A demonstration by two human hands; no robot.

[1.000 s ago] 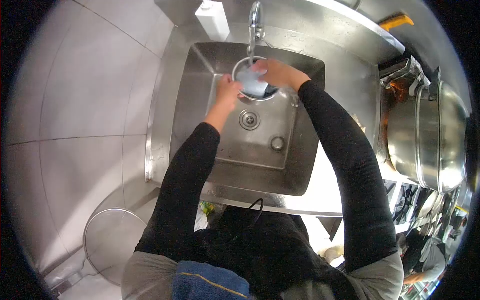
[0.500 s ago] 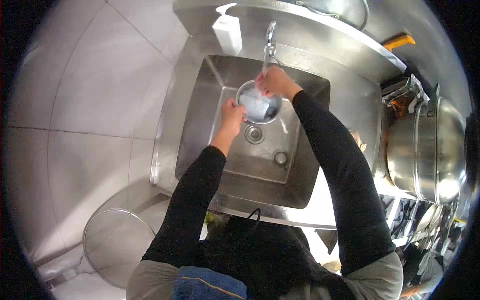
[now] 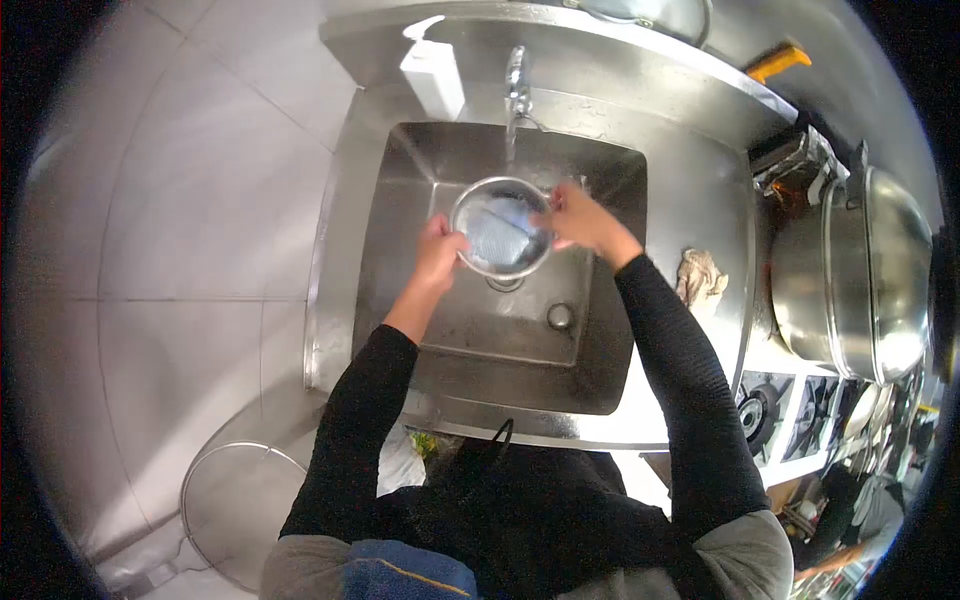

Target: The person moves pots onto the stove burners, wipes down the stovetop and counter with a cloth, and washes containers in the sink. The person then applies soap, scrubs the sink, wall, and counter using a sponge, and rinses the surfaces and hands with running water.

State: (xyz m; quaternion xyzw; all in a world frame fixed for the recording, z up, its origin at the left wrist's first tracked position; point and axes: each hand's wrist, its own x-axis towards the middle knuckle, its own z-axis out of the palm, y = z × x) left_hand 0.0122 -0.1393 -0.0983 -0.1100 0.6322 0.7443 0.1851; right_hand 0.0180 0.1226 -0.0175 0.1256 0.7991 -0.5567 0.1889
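Observation:
Over the sink, my left hand grips the left rim of a round metal bowl, thumb over the edge. In the bowl lies a pale bluish-white piece with a mesh-like texture; I cannot make out what it is. My right hand is at the bowl's right rim, fingers bent and smeared by motion, so its hold is unclear. Water runs from the faucet just behind the bowl. Below, the bowl partly covers the drain.
The steel sink surrounds both hands. A white pump bottle stands at its back left. On the right counter lies a crumpled cloth, with large metal pots beyond. An orange handle shows at back right.
The bowl has come away from the faucet stream toward me and looks larger. My right hand has moved from under the water to the bowl's right rim. The left keeps its grip.

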